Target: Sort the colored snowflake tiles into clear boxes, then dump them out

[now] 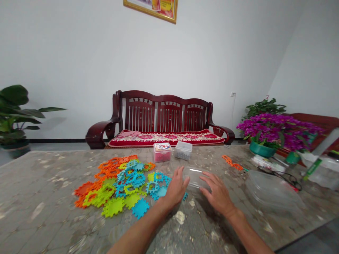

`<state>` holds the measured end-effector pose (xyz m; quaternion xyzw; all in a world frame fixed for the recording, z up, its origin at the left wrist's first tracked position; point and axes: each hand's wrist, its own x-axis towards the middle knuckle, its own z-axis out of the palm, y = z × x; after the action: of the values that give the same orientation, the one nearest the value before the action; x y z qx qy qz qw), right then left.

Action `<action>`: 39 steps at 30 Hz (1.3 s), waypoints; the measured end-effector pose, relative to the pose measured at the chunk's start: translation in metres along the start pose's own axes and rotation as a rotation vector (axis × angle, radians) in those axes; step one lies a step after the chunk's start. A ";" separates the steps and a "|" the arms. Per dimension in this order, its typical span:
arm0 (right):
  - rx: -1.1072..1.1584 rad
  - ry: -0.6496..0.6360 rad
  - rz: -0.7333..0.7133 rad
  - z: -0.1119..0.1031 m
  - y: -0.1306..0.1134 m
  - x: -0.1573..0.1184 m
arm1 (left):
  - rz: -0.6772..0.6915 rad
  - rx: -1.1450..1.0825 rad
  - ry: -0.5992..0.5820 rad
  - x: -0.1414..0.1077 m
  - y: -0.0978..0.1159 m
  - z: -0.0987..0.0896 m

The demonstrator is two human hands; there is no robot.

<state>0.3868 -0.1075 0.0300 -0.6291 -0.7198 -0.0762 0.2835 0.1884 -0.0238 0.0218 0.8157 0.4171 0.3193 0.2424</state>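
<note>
Between my two hands a clear plastic container [195, 176] stands on the patterned table [47, 183]. My left hand [176, 187] is at its left side, fingers pointing forward, thumb apart. My right hand [217, 193] rests its spread fingertips at the container's right side. Left of my hands lies a loose pile of orange [109, 169], lime green [113, 207] and blue [140, 208] plastic pieces with notched edges; a few blue ones are partly behind my left hand. Beyond stand a box with pink contents [162, 155] and a clear box with grey contents [183, 151].
Orange pieces [232, 163] lie at the right, near a large clear plastic lid or tray [272, 190], dark cables [286, 177] and a green pot [262, 149] of purple flowers. A wooden bench [169, 116] stands beyond the table.
</note>
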 end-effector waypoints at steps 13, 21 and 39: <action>-0.177 -0.291 0.160 0.006 0.005 0.031 | 0.009 -0.023 -0.093 0.018 -0.011 0.010; -0.147 -0.336 0.114 0.003 0.015 0.042 | 0.036 -0.105 -0.050 0.027 -0.022 0.005; -0.168 -0.164 0.009 0.016 0.023 0.031 | 0.012 -0.302 -0.222 0.047 -0.045 0.007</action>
<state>0.4023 -0.0684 0.0264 -0.6582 -0.7286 -0.0834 0.1703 0.1914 0.0386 0.0025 0.8027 0.3301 0.2878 0.4048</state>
